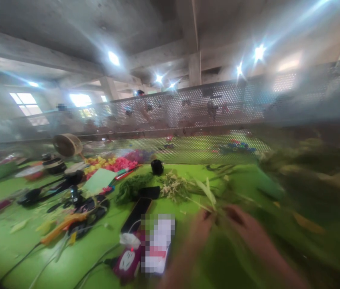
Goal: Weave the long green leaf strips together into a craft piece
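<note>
Left hand [205, 220] and right hand [237, 216], both narrow around thin pale-green leafy strips [208, 194] (blurred) — above the bright-green desk [4, 241].

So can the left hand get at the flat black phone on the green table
Probably yes: mostly bare green tabletop separates the left hand from the flat black phone, though the hand seems occupied with pale green leaf strips.

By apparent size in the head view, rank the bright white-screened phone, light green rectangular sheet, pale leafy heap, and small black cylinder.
Largest: white-screened phone.
Middle: light green sheet and pale leafy heap, too alike to rank.
Smallest: black cylinder.
</note>
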### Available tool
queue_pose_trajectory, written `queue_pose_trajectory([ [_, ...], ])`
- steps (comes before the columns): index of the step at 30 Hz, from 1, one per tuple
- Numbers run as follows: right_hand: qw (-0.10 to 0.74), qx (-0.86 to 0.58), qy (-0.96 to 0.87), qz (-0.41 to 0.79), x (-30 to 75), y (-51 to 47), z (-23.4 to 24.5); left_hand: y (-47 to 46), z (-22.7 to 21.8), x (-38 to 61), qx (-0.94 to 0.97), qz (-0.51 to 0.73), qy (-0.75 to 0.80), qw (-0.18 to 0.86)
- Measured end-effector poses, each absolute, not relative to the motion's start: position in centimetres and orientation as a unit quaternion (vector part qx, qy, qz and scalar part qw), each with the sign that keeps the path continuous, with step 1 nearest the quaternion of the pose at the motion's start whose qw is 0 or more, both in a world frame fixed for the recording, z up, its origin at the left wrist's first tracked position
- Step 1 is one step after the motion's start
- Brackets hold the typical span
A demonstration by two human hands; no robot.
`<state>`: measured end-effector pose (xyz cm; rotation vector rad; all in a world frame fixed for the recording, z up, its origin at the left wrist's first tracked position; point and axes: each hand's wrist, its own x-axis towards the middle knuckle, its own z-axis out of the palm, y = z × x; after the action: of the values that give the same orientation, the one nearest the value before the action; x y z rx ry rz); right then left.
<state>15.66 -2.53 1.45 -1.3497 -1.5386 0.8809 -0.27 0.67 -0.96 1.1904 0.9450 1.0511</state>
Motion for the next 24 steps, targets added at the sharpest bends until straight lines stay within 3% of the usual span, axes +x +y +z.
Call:
queue_pose_trajectory([
  [4,0.389,-0.557,-0.687,0.257,16.0,-2.4,1.1,-0.1,0.0,0.0,0.529,0.443,0.405,0.6],
  [10,0.424,-0.581,-0.662,0.211,16.0,-2.5,1.0,-0.8,1.3,0.0,0.573,0.43,0.377,0.588],
  [19,0.427,-0.562,-0.615,0.351,16.0,-2.2,1.4,-0.7,-0.7,0.4,0.621,0.383,0.346,0.589],
  [24,0.449,-0.586,-0.585,0.336,15.4,-2.4,1.5,-1.1,-0.5,0.5,0.653,0.351,0.357,0.568],
])
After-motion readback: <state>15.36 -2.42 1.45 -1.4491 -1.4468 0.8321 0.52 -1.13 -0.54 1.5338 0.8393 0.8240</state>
